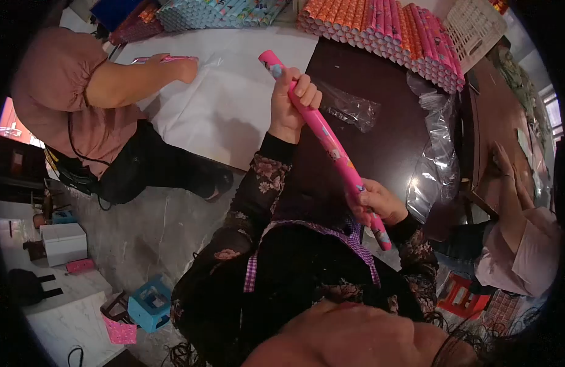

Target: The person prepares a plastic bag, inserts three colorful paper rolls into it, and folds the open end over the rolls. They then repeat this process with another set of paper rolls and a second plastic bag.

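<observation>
A long pink paper roll printed with small coloured figures slants across the view in front of my body. My left hand is closed around its upper part, thumb along the roll. Lower down, my right hand grips the roll near its bottom end. Both ends of the roll stick out past my hands. Behind it, on the dark table, lies a crumpled clear plastic wrapper. More clear plastic film hangs along the table's right side.
Stacked orange and pink rolls stand at the back, with light blue ones further left. A white plastic basket is at back right. Persons work on either side: one at a white sheet, another at a brown table. A blue stool stands on the floor.
</observation>
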Motion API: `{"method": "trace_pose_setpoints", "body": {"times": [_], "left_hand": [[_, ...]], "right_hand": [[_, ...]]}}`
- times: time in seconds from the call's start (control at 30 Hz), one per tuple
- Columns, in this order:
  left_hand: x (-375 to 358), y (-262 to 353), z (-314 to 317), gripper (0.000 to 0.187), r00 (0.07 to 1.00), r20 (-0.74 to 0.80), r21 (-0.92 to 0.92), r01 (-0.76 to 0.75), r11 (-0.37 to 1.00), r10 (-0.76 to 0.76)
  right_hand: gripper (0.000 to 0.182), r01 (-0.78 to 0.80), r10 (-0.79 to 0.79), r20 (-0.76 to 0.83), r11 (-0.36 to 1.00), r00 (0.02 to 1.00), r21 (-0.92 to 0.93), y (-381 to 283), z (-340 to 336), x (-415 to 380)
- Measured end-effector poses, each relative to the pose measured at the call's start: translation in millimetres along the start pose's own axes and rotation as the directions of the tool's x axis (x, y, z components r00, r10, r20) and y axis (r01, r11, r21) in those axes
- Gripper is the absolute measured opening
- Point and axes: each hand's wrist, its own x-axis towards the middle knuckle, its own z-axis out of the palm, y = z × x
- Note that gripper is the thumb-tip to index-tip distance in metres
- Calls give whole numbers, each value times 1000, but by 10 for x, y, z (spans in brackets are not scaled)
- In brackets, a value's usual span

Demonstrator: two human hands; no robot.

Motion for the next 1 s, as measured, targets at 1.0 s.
{"method": "trace_pose_setpoints", "body": {"times": [1.0], "left_hand": [[-530,-136,-184,31,722,-617,334,-121,935,314]], "right_hand": [[52,-108,-499,-97,6,861,-994,-81,-253,389]]}}
